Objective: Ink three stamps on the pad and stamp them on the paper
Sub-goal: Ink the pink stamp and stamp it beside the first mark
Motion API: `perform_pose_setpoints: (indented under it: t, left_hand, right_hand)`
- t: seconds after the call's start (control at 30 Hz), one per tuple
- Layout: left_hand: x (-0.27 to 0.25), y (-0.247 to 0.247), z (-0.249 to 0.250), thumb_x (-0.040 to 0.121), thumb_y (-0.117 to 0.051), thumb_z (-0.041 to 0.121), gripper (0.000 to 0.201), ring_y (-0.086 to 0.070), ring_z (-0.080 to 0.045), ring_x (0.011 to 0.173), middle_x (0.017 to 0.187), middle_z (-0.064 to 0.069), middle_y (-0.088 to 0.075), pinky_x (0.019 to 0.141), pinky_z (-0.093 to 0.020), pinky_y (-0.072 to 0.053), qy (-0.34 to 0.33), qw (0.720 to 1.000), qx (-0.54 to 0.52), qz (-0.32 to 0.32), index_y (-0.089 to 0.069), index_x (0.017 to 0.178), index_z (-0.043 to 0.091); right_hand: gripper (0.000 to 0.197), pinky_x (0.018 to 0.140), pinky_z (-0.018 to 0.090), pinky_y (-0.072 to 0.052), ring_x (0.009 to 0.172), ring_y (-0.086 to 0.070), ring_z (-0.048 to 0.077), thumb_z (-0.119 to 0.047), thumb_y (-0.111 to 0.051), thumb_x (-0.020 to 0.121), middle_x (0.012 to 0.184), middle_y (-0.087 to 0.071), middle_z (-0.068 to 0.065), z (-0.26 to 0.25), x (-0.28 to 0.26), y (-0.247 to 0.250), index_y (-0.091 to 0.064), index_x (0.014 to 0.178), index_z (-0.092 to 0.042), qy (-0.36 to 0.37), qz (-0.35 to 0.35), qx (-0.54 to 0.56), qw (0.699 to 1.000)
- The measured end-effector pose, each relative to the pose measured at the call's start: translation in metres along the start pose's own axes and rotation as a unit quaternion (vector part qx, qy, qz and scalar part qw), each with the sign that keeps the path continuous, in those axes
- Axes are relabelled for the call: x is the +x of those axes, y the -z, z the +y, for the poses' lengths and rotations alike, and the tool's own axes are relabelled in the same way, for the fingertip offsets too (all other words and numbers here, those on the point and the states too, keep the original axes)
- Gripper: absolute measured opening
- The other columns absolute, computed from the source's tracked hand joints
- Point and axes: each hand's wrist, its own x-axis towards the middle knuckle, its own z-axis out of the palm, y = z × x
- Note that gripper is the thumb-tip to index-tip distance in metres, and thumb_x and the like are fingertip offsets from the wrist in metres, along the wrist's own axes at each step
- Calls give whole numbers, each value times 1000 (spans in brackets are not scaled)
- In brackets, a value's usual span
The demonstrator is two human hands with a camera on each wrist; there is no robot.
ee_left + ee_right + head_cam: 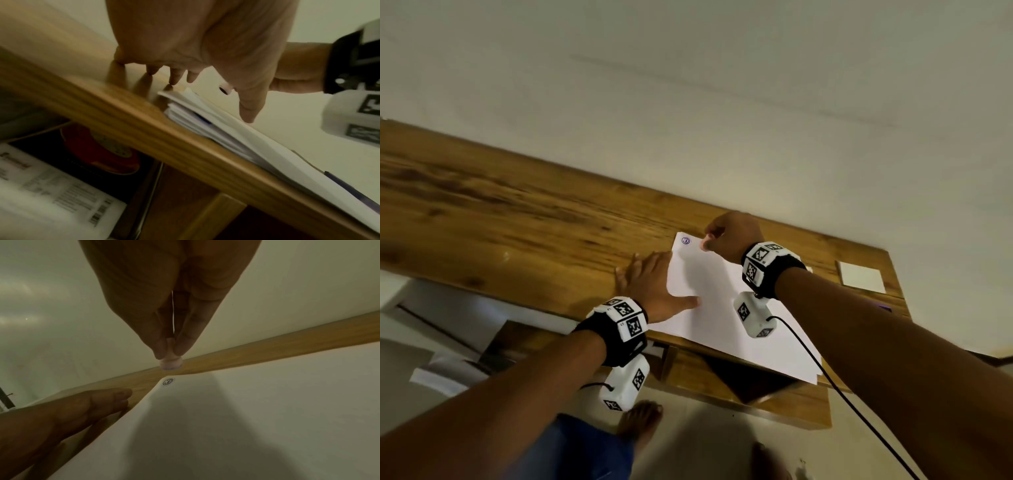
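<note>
While the paper is held flat on the wooden table by the left hand, whose fingers are spread wide with the thumb on the sheet, a small pale stamp is pinched between the fingertips of the right hand. It is held just clear of the sheet's far corner, beside one round blue imprint. A white square pad is seen lying near the table's right end.

matt white paper lies on a glossy, grained wooden table.
</note>
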Motion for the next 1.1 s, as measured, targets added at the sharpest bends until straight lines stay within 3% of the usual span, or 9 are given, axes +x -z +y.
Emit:
perform_pose_setpoints:
  t: [0.1, 0.33, 0.53, 0.77, 1.1]
  left_hand:
    - [-2, -4, 1, 57, -52, 87, 116, 13, -28, 148, 163, 7, 4, 114, -61, 8, -5, 1000, 9, -1, -3, 151, 37]
    - [-5, -13, 2, 61, -48, 88, 116, 20, -30, 147, 162, 2, 10, 112, -62, 14, -10, 999, 36, 18, -5, 152, 31]
    - [-2, -14, 6, 60, -51, 86, 117, 21, -31, 146, 162, 3, 10, 110, -65, 14, 1, 1000, 26, 9, -5, 152, 30]
    - [-3, -9, 9, 60, -56, 84, 118, 19, -32, 147, 162, 2, 9, 110, -66, 14, 4, 1000, 17, 1, -6, 152, 29]
    - [-3, -7, 10, 61, -58, 82, 118, 20, -33, 146, 162, 1, 9, 109, -64, 15, 1, 1000, 13, 1, -7, 152, 28]
  right_hand:
    - [20, 76, 23, -46, 98, -69, 21, -25, -79, 76, 100, -77, 2, -5, 16, -7, -79, 95, -20, -6, -2, 9, 1000]
    - [21, 71, 22, -39, 85, -62, 16, -22, -78, 78, 99, -77, 4, 2, 28, -6, -79, 98, -16, -14, 12, 10, 1000]
    - [20, 73, 23, -43, 96, -68, 21, -23, -78, 76, 97, -77, 3, 3, 28, -11, -80, 95, -18, -19, 4, 0, 1000]
    - [22, 86, 30, -55, 99, -69, 21, -25, -77, 77, 101, -77, 2, -2, 34, -18, -80, 97, -17, -13, -5, -18, 1000]
    - [25, 84, 31, -54, 98, -68, 22, -29, -81, 78, 102, -76, 4, -1, 40, -25, -80, 99, -15, -20, -14, -36, 999]
